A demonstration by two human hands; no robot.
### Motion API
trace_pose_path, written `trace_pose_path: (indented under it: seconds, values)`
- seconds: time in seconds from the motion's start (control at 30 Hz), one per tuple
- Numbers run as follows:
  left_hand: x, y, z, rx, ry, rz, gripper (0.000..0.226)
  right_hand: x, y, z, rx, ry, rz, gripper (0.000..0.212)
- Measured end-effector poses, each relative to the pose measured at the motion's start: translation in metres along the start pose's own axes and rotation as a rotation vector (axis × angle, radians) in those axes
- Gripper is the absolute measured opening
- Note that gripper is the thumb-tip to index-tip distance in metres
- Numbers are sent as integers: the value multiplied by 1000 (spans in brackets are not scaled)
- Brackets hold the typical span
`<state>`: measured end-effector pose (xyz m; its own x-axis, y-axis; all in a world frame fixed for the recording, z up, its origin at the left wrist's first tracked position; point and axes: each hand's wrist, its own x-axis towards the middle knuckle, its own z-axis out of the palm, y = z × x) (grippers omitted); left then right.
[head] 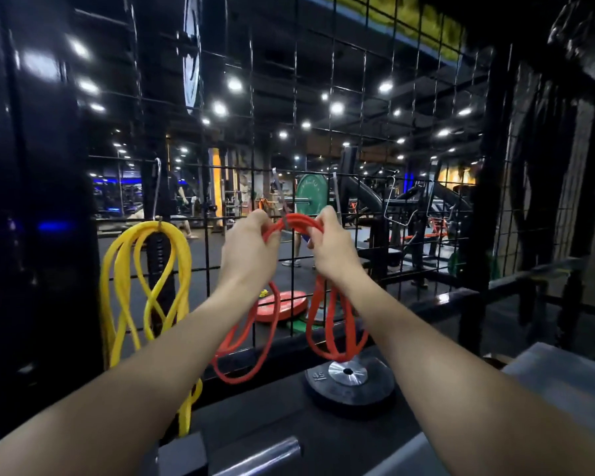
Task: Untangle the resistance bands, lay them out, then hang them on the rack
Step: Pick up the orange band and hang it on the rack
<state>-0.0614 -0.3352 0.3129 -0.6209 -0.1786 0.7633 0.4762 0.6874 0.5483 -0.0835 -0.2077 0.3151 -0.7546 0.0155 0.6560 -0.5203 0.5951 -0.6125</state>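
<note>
Nearest to us, along the bottom edge, sits a dark bench surface with a short metal bar (pixel 255 453) and a pale grey pad (pixel 560 379) at the right. A little further in, a black weight plate (pixel 352 389) lies flat, its steel hub shining and the number 45 stamped by its rim.

Our two forearms reach up and forward from the lower corners. Our left hand (pixel 246 250) and our right hand (pixel 332 243) meet close together at the wire grid rack (pixel 409 139), and both have fingers curled round the top of the red resistance band (pixel 299 223), which is bunched into several strands. We hold that bunch right at a metal hook (pixel 279 197) on the grid; whether the band already bears on the hook we cannot tell. Below our hands the red loops hang down, one set falling left of the left forearm and another between the arms, its lowest curve just above the black plate.

To the left, the yellow resistance band (pixel 145 269) hangs in long twisted loops from another hook (pixel 157 187) on the same grid.

Beyond the wire, a red plate (pixel 282 309) lies on the gym floor, a green plate (pixel 311 194) sits on a barbell, and ceiling lights dot the dark hall.
</note>
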Motion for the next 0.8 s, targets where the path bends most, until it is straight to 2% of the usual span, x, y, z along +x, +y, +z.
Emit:
trace_pose_path:
  seconds: [0.1,0.23,0.4,0.43,0.5,0.6,0.8]
  values:
    - [-6,0,2,-86,4,-54,11,-5,4,9,68,20,36,7]
    - [-16,-3,-6,-206,30,-84,12,-17,-3,22,368,-121,124,10]
    - [-25,1,-27,-198,56,3,16,-24,-18,11,732,-281,244,10]
    - [-25,-1,-28,-198,55,1,18,-24,-18,11,719,-295,251,9]
    - [-27,-4,-28,-196,19,-22,24,-23,-18,13,543,-274,228,9]
    - [-30,-11,-24,-178,-39,-38,26,-19,-14,19,299,-163,175,14]
    - [-32,-9,-18,-421,-135,-232,30,-23,-11,13,197,-28,149,20]
